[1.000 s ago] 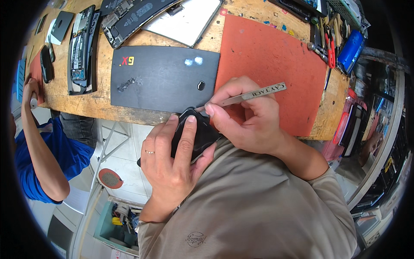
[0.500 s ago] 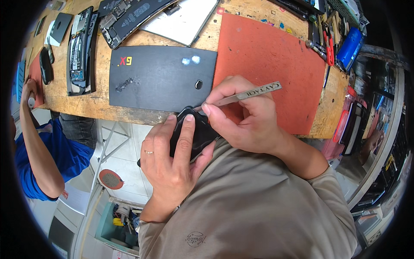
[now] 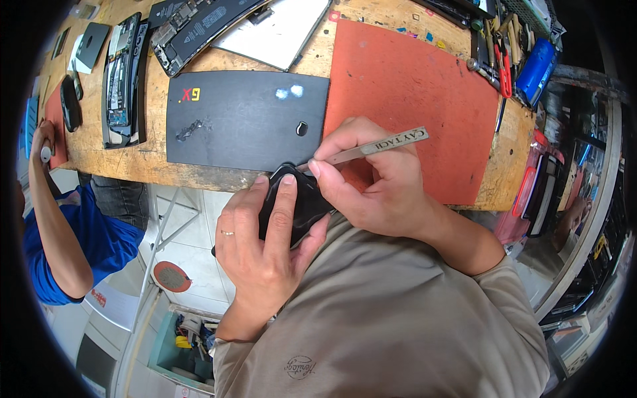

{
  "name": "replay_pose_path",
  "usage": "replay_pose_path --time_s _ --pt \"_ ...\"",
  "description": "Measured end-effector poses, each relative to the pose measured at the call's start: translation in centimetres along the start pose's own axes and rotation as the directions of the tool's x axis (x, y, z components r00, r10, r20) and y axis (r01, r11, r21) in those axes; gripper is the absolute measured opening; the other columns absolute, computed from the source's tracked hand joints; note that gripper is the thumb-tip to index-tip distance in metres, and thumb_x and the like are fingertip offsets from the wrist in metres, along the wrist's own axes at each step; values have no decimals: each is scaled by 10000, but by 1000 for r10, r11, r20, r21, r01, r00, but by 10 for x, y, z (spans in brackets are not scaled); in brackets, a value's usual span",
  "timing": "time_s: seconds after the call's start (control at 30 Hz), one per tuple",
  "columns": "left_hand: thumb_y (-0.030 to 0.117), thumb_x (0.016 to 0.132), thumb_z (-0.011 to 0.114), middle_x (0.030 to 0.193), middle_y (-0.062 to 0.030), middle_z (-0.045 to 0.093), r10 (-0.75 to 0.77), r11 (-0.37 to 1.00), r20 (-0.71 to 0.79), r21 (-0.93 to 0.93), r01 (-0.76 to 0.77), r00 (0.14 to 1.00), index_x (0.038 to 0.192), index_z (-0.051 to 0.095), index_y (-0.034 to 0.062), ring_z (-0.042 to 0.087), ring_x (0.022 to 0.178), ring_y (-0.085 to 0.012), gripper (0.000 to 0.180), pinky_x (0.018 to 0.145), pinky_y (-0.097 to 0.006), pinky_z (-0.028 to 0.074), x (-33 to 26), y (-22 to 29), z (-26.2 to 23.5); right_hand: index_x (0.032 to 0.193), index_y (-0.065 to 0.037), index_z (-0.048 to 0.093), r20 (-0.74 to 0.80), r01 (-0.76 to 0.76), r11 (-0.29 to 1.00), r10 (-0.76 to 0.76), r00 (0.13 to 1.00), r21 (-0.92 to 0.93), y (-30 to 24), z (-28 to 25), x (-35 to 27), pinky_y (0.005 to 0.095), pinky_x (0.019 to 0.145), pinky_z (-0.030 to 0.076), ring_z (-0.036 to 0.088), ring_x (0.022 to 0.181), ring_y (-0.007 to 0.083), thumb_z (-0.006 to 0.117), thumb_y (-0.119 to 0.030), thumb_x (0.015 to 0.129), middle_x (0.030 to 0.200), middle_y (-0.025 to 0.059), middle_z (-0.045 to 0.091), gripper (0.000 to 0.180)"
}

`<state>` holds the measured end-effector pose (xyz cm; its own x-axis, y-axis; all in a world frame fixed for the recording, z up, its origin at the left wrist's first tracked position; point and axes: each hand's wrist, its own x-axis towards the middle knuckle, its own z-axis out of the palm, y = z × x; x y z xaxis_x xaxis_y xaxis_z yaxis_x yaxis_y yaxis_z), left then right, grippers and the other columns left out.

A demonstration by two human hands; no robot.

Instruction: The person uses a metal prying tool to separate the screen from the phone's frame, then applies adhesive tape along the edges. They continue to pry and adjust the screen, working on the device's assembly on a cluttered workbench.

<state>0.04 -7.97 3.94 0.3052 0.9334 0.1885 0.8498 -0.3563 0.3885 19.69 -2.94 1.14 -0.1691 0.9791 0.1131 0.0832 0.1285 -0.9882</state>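
Observation:
At the front edge of the bench, my left hand (image 3: 259, 249) holds a glossy black phone (image 3: 302, 209), fingers laid over its face and thumb along the right side. The phone's top end sits by the edge of a dark grey mat (image 3: 245, 119); its lower part is largely covered by my hand. A thin, flat metal pry tool (image 3: 401, 138) is pinched between the thumb and fingers of my right hand (image 3: 378, 189). Its tip meets the phone's upper right edge, but whether it is inside the seam cannot be seen.
An orange-red mat (image 3: 411, 99) lies right of the grey one. Opened phones (image 3: 123, 86) and a larger opened device (image 3: 206, 26) lie at the back left. Hand tools and a blue can (image 3: 536, 69) crowd the far right. Another person's arm (image 3: 63, 225) is at left.
My hands, the phone and the pry tool keep nearly the same pose. The view has shifted slightly. The other person's hand at the left has moved a little.

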Motion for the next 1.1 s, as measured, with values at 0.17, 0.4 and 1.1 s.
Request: replay_pose_path --time_s 0.17,0.4,1.1 --pt "363 812 931 1224 -191 686 10 1000 -8 12 -9 1000 1320 764 64 704 1031 -369 612 848 -467 591 0 0 0 1039 39 675 26 75 996 -74 997 -46 0 -3 1 320 715 629 777 834 213 740 79 924 969 116 714 139" --pt "365 810 933 1220 -190 686 -11 1000 10 -2 12 1000 1314 771 64 698 1046 -363 609 863 -463 584 0 1 0 1024 42 695 52 129 987 -125 991 -96 -3 -5 2 291 657 527 690 788 162 764 115 916 930 103 700 148" --pt "297 713 995 1254 -208 670 5 1000 -19 12 -5 1000 1355 762 51 692 1067 -378 726 868 -466 588 -3 0 3 1122 10 674 -69 -247 966 252 965 78 -7 -16 18 219 715 576 702 862 48 732 34 1018 996 25 723 122"
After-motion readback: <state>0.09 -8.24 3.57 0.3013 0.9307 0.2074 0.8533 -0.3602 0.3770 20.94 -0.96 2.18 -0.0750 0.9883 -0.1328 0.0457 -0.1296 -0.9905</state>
